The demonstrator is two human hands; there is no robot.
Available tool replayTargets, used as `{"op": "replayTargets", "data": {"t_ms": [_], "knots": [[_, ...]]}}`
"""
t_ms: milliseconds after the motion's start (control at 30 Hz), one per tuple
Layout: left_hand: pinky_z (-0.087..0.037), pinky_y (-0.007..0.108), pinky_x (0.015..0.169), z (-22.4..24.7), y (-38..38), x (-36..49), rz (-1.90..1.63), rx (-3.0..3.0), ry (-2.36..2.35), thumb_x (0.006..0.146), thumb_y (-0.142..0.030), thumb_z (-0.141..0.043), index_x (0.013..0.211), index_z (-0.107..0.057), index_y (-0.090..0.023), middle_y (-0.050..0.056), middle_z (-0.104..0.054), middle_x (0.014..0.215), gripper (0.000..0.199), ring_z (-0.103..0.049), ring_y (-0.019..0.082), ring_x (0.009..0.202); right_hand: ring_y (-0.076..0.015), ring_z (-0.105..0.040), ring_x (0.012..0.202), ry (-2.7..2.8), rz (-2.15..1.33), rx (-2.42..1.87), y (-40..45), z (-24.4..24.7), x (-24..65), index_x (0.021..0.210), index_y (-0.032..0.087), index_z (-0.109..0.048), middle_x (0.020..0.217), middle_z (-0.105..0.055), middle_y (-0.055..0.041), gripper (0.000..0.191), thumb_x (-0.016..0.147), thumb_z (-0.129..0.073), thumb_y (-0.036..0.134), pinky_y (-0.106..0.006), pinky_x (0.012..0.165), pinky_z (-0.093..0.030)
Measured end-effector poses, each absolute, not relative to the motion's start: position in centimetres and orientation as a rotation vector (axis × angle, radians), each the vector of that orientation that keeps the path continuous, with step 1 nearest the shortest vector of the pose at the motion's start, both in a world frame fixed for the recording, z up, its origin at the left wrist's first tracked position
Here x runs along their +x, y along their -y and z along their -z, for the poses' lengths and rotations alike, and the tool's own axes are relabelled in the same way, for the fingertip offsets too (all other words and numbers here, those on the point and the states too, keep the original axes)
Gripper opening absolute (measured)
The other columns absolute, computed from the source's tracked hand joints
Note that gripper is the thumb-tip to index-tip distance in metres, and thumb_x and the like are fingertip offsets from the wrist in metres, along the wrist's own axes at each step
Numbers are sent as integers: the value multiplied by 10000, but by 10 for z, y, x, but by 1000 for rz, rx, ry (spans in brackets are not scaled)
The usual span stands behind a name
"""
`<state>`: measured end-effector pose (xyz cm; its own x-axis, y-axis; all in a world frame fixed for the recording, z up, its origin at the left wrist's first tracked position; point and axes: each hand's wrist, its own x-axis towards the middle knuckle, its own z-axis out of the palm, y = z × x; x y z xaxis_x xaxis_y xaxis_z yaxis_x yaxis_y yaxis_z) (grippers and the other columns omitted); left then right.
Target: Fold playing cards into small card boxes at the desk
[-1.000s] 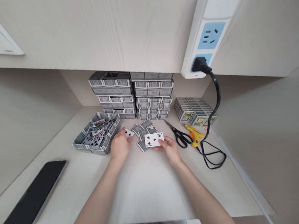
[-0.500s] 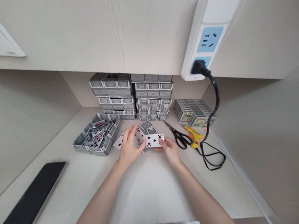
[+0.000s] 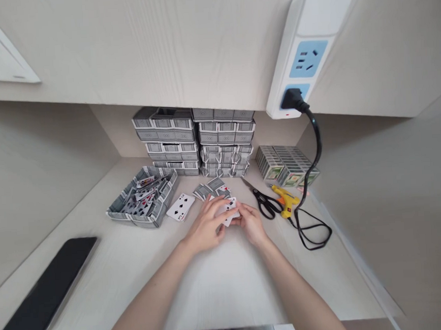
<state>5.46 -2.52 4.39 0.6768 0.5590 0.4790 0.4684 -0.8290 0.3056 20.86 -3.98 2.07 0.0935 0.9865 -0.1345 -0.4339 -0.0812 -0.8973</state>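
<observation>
My right hand (image 3: 250, 223) pinches a five of spades (image 3: 232, 203) by its right side, over the middle of the desk. My left hand (image 3: 206, 227) lies across the left part of that card, its fingers over the card's face and hiding much of it. Just behind both hands are several grey-backed cards (image 3: 214, 184), loosely spread, one with a red mark showing. A face-up spade card (image 3: 181, 207) rests on the desk to the left of my left hand, with another card's edge under it.
A card-made tray (image 3: 155, 221) of loose cards stands left, a black phone (image 3: 49, 287) nearer. Stacked card-made boxes (image 3: 170, 133) stand behind. Black scissors (image 3: 267, 202), a yellow glue gun (image 3: 287, 201) and card packs (image 3: 283, 166) are at right. A cable hangs from a power strip (image 3: 309, 57).
My left hand has come down and right onto the held card, which is now tilted. The spade card it was near now lies flat on the desk, left of the hand.
</observation>
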Motion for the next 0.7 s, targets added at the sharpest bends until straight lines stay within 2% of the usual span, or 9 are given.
{"op": "replayTargets", "data": {"t_ms": [133, 267, 367, 500, 600, 700], "knots": [[-170, 550, 1052, -46, 28, 54, -808, 2757, -746, 632, -25, -478, 1184, -495, -299, 40, -362, 1328, 616, -225, 264, 1288, -165, -576, 577, 713, -1452, -979, 41, -24, 208, 739, 153, -639, 635, -622, -29, 378, 692, -580, 524, -271, 503, -455], [-156, 574, 1046, -47, 30, 54, -745, 2755, -690, 553, 1, -487, 1124, -543, -289, 38, -342, 1345, 643, -207, 283, 1293, -125, -530, 543, 772, -1444, -957, 41, -24, 209, 704, 156, -653, 593, -595, 8, 293, 669, -645, 447, -232, 500, -398], [-145, 572, 1049, -47, 30, 54, -759, 2742, -688, 532, 4, -484, 1093, -567, -280, 36, -340, 1355, 634, -209, 286, 1294, -112, -511, 542, 838, -1448, -939, 41, -22, 209, 699, 156, -657, 603, -587, 12, 293, 679, -634, 448, -225, 507, -378], [-71, 581, 1051, -50, 31, 54, -764, 2745, -706, 531, -9, -487, 1026, -607, -268, 13, -346, 1372, 572, -213, 285, 1295, -73, -410, 431, 965, -1440, -1047, 41, -18, 207, 697, 152, -647, 495, -508, 45, 283, 624, -684, 423, -203, 434, -293], [14, 595, 1033, -53, 33, 55, -769, 2742, -740, 534, -24, -500, 918, -653, -279, -15, -363, 1368, 485, -185, 299, 1302, -73, -425, 430, 963, -1430, -1098, 40, -16, 205, 734, 153, -649, 516, -536, 43, 292, 595, -706, 403, -204, 439, -305], [-12, 587, 1033, -52, 32, 55, -900, 2678, -821, 556, -39, -510, 894, -665, -299, -29, -367, 1364, 454, -173, 308, 1303, -87, -468, 454, 889, -1416, -1107, 38, -16, 206, 760, 162, -644, 552, -579, 34, 302, 570, -723, 382, -213, 464, -346]]}}
